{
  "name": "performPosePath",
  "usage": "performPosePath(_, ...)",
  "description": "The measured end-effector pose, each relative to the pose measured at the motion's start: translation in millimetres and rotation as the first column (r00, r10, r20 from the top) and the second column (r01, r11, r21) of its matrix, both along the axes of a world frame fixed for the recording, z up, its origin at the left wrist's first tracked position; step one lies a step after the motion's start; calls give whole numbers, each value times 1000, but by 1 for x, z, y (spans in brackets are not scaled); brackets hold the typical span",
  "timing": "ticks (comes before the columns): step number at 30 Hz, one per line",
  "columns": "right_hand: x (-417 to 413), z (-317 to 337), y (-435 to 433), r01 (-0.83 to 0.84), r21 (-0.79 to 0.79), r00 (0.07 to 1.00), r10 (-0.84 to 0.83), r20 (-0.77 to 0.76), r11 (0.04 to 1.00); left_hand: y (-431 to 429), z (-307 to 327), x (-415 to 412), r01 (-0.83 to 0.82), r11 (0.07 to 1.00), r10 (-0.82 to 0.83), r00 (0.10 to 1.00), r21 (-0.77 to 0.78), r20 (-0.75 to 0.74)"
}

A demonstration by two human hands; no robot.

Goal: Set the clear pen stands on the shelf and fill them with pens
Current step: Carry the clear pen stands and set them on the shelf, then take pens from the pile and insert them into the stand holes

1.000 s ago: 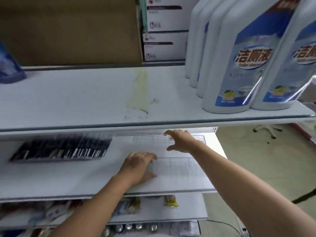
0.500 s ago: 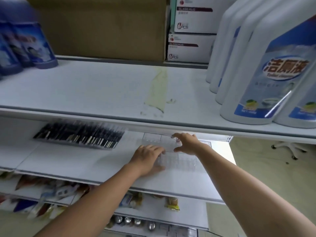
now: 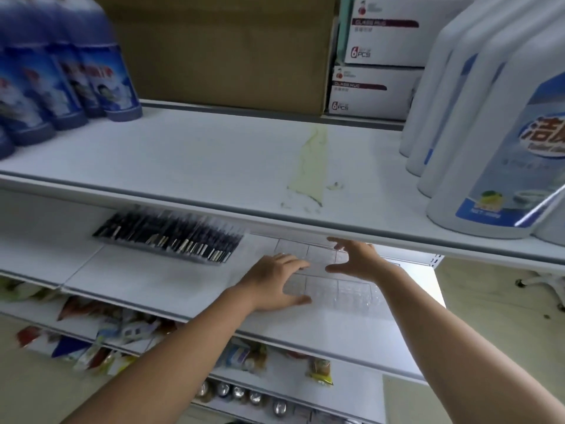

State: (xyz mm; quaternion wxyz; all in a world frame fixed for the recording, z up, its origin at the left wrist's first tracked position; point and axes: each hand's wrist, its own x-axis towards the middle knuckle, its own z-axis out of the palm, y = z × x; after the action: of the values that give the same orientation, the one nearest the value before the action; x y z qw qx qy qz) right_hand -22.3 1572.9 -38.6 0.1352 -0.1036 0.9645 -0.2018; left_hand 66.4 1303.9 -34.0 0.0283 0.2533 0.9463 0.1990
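Shelf (image 3: 153, 280): white, smooth panels.
Clear pen stands (image 3: 345, 293): transparent ribbed plastic, beneath fingers (image 3: 293, 261).
Left hand (image 3: 272, 283): fingers flat, pressing.
Right hand (image 3: 359, 260): fingers spread, unclenched.
Pens (image 3: 171, 237): black row, left of fingers.

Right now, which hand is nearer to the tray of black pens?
Left. The left hand rests on the clear stand's left end, just right of the pen tray; the right hand is farther right, at the stand's back edge.

"6 PCS" on upper white box (image 3: 388, 35), same on lower box (image 3: 373, 93)
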Motion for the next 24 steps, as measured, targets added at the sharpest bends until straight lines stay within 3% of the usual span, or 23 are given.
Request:
performPosePath(2,0,5,-2,59,-100,998,-59,4,993,-17,9,6,-35,999,36,999,8,-30)
performPosePath(6,18,25,-35,47,-109,997,-54,-59,993,-63,22,13,-143,990,140,985,-16,-105)
performPosePath(12,52,46,-119,-245,-14,923,229,-308,969,-134,25,18,-301,953,293,942,-29,-162)
performPosePath(16,69,53,-178,-325,39,881,318,-351,945,-180,18,24,-361,933,357,919,8,-164)
performPosePath(20,71,46,-229,-294,25,904,286,-317,956,-240,12,28,-401,916,401,900,36,-170)
performPosePath(24,67,33,-279,-177,-78,954,151,-258,981,-319,2,32,-463,882,471,874,85,-124)
